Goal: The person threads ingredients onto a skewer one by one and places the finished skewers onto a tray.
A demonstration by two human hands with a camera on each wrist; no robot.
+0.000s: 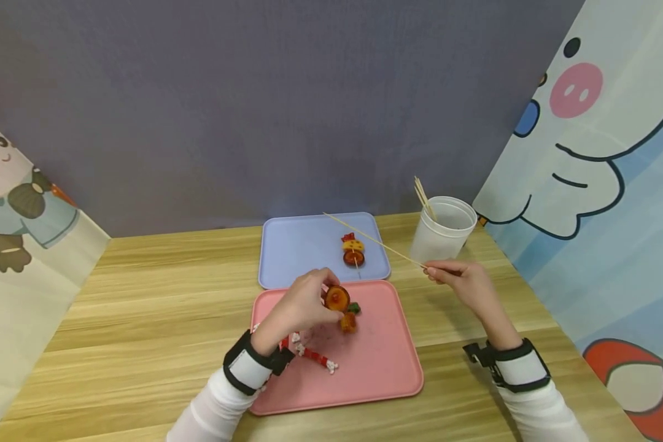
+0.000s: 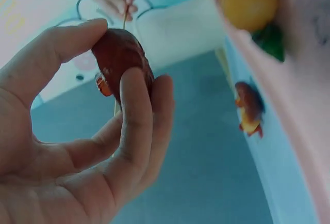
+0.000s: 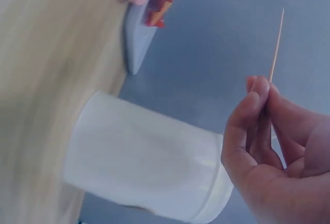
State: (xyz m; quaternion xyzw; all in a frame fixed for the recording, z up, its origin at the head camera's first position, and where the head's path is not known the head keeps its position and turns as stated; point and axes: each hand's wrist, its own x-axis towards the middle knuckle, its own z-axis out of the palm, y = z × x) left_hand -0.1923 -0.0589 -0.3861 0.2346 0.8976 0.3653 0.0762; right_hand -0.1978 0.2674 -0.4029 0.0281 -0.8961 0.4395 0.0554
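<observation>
Over the pink tray (image 1: 376, 368), my left hand (image 1: 309, 301) grips a toy mushroom (image 1: 337, 299) by its edges, its orange underside with a small stem facing up. The left wrist view shows its glossy dark-brown cap (image 2: 121, 59) between thumb and fingers. My right hand (image 1: 466, 285) pinches a long bamboo skewer (image 1: 376, 240) near one end, beside the white tub. The skewer slants up and left, its far tip over the blue tray; nothing is threaded on it. An orange-yellow food piece (image 1: 348, 323) and a green one (image 1: 355, 307) lie on the pink tray by my left fingers.
Red-and-white toy sticks (image 1: 316, 357) lie on the pink tray, partly behind my left wrist. A loaded skewer (image 1: 353, 248) with red, yellow and brown pieces rests on the blue tray (image 1: 298, 245). The white tub (image 1: 439, 236) at right holds several skewers (image 1: 424, 199). A grey wall backs the table.
</observation>
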